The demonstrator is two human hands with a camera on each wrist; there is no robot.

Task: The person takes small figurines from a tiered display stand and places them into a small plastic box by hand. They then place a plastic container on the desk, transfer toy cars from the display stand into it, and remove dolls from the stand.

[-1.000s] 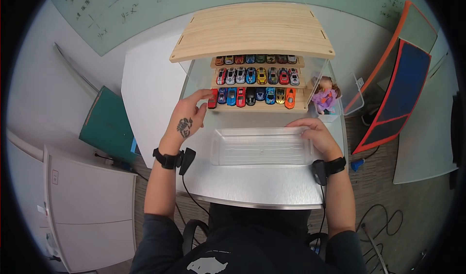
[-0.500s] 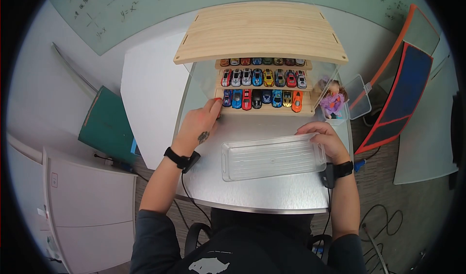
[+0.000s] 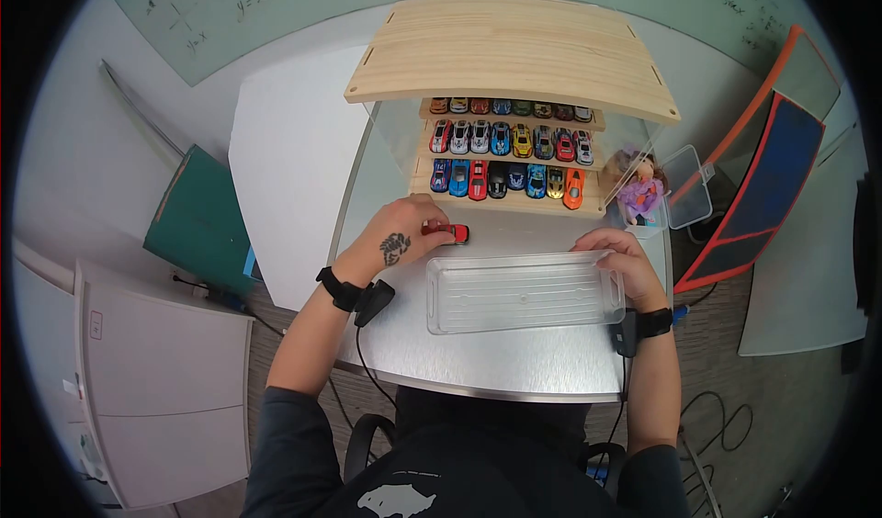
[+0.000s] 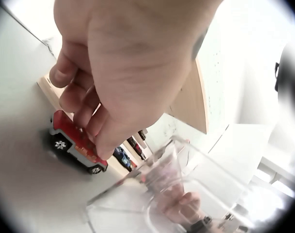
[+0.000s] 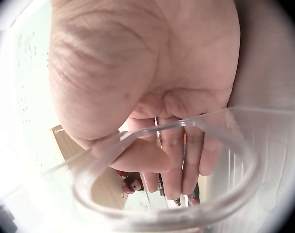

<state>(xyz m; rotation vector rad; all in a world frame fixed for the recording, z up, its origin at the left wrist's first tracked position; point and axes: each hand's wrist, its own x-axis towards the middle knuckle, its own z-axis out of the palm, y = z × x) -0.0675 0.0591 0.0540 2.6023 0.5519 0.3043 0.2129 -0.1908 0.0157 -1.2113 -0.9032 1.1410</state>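
Note:
My left hand (image 3: 401, 233) pinches a red toy car (image 3: 458, 233) just above or on the metal table, in front of the shelf's left end. In the left wrist view, thumb and fingertips hold the red car (image 4: 75, 145) by its roof and side. My right hand (image 3: 628, 259) holds the right end of a clear plastic tray (image 3: 524, 295), thumb over its rim and fingers behind. In the right wrist view, the tray's clear end (image 5: 169, 221) lies in front of the right hand (image 5: 152, 73). No car is in the tray.
A wooden display case (image 3: 514, 50) stands at the back, its stepped shelves lined with several toy cars (image 3: 521, 140). To its right, a doll (image 3: 640, 192) sits in a small clear box with an open lid (image 3: 687, 187).
The left hand has gripped the red car from the left end of the bottom shelf and brought it toward the tray. The right hand keeps its hold while the tray has tilted and levelled slightly.

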